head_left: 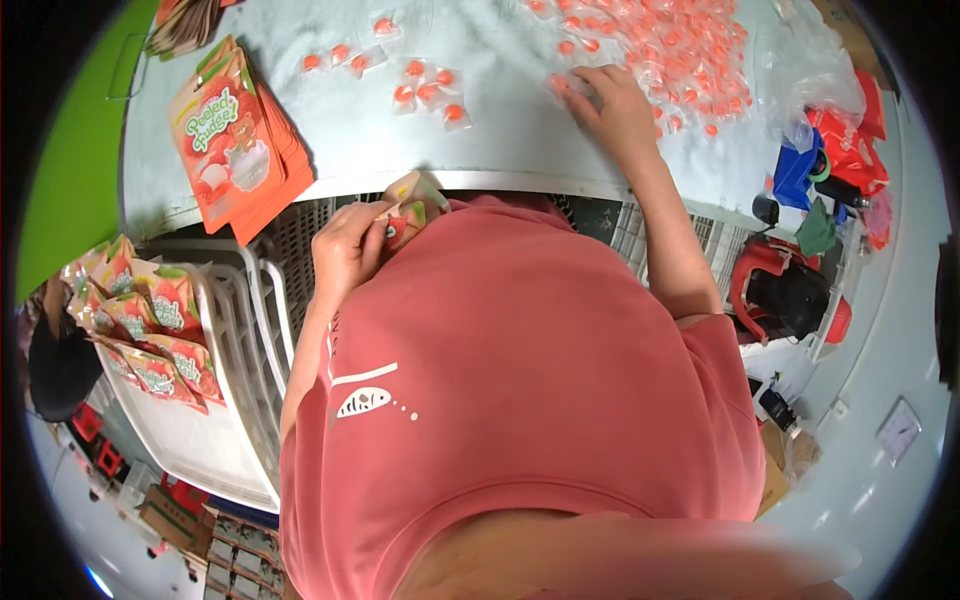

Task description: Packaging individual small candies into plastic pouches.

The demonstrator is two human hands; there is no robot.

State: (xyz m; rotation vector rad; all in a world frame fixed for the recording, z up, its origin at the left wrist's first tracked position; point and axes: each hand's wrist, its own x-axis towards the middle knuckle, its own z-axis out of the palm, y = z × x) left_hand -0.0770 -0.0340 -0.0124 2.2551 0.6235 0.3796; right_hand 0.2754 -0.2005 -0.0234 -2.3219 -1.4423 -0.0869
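Observation:
My left hand (347,248) is at the table's front edge, closed on a small red and green candy pouch (404,222). The pouch's upper part opens toward the table, and its lower part is hidden against my shirt. Over the table, my right hand (612,108) has its thumb and fingers apart. Its thumb tip meets a clear-wrapped orange-red candy (559,83); the fingers are curved and not closed round it. Left of that hand lie several loose wrapped candies (430,92). A large heap of the same candies (690,50) spreads beyond it to the right.
A stack of flat pouches (235,140) overhangs the table's front left edge. Filled pouches (150,310) stand in white stacked trays (205,455) at my left. Clear plastic bags (820,65) and a blue box (797,170) are at the table's right end.

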